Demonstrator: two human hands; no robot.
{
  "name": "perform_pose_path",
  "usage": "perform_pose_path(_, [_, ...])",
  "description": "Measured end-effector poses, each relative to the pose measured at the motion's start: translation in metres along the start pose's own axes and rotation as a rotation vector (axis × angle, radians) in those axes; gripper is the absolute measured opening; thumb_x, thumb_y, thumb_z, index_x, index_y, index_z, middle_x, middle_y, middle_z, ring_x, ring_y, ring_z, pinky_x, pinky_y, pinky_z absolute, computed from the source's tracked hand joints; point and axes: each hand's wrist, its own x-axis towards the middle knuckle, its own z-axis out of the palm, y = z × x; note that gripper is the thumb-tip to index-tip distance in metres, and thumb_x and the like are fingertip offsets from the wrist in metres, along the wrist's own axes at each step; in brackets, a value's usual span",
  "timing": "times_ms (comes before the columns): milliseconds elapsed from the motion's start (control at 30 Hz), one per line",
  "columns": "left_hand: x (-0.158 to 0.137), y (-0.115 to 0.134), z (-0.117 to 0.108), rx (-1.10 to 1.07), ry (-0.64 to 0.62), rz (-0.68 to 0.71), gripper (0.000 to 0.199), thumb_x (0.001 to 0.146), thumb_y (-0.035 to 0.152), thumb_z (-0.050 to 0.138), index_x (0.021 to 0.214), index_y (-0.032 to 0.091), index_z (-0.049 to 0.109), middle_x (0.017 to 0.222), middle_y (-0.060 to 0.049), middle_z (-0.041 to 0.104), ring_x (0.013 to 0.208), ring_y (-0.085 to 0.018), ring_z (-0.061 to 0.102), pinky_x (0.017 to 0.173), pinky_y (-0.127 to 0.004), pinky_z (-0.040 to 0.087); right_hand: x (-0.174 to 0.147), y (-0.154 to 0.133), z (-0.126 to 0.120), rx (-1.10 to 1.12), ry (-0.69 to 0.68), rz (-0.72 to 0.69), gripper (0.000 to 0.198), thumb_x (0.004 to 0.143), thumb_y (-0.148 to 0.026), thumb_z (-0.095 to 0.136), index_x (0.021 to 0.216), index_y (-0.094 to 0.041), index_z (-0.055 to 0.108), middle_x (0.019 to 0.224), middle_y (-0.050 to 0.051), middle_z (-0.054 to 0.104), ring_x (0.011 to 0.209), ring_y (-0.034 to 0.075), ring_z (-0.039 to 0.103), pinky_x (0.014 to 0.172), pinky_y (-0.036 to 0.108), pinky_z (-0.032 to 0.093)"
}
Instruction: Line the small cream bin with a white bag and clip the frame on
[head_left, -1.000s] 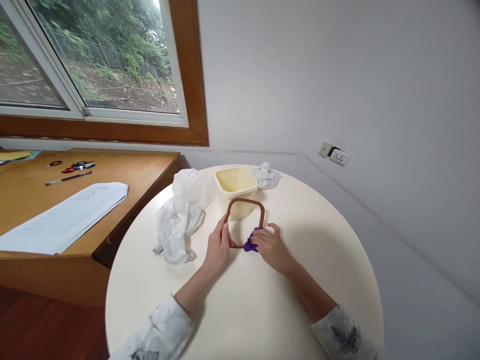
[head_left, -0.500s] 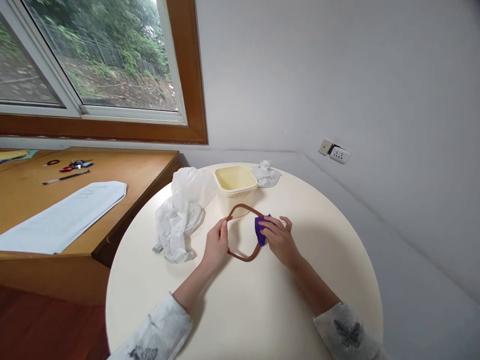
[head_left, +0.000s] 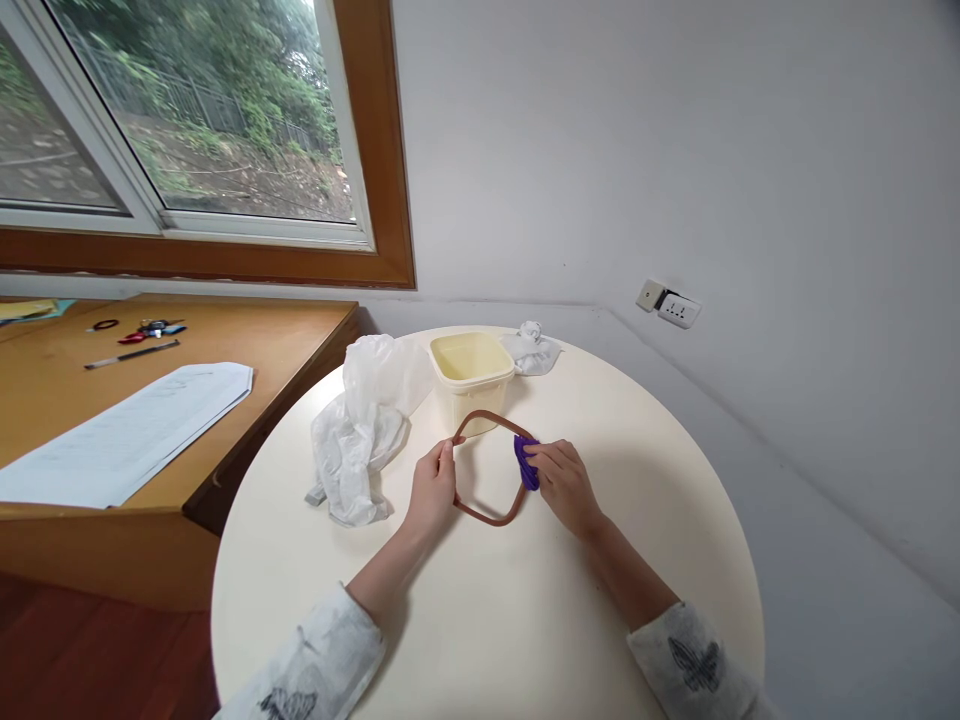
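Note:
A thin brown rounded-square frame [head_left: 490, 521] is held up over the table. My left hand [head_left: 433, 487] grips its left side, thumb on top and fingers behind. On the opposite side, a bunched purple cloth [head_left: 527, 462] is wrapped against the frame. My right hand [head_left: 564, 484] pinches that cloth with its fingers drawn together. Just behind the frame stands a pale yellow plastic bin [head_left: 471, 385], upright, its square mouth facing up. The frame's upper edge overlaps the bin's lower front in view.
A crumpled white plastic bag [head_left: 360, 430] lies left of the bin on the round white table [head_left: 480, 620]. Behind it, at right, sits a smaller knotted bag [head_left: 531, 350]. A wooden desk [head_left: 300, 325] at left holds papers [head_left: 142, 430], a pen [head_left: 131, 355] and small items.
My right hand's fingers have closed in around the purple cloth, which is now more bunched and slightly farther right. My left hand and the frame have hardly moved.

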Motion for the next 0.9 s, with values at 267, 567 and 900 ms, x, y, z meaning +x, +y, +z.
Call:
perform_pose_path(267, [0.002, -0.002, 0.000, 0.060, 0.005, -0.006, 0.048, 0.085, 0.049, 0.034, 0.104, 0.013, 0.059, 0.041, 0.008, 0.031, 0.036, -0.010, 0.037, 0.038, -0.021, 0.034, -0.001, 0.000, 0.005, 0.146, 0.001, 0.107, 0.029, 0.069, 0.005, 0.037, 0.064, -0.021, 0.049, 0.073, 0.001, 0.064, 0.069, 0.016, 0.051, 0.062, 0.030, 0.043])
perform_pose_path(567, [0.001, -0.004, 0.003, 0.111, -0.035, 0.030, 0.054, 0.082, 0.051, 0.036, 0.104, 0.008, 0.062, 0.041, 0.007, 0.032, 0.038, -0.009, 0.029, 0.041, -0.021, 0.027, -0.006, 0.020, -0.001, 0.361, 0.110, 0.646, 0.017, 0.062, -0.004, 0.047, 0.062, -0.020, 0.052, 0.070, 0.000, 0.062, 0.069, 0.016, 0.054, 0.064, 0.030, 0.043])
perform_pose_path(900, [0.003, -0.008, 0.005, 0.129, -0.117, -0.006, 0.056, 0.083, 0.052, 0.035, 0.108, 0.009, 0.059, 0.041, 0.008, 0.029, 0.035, -0.009, 0.032, 0.038, -0.021, 0.027, -0.002, 0.041, -0.010, 1.280, 0.350, 1.085, 0.021, 0.057, -0.012, 0.048, 0.072, -0.018, 0.061, 0.078, 0.003, 0.065, 0.059, 0.015, 0.057, 0.044, 0.026, 0.041])
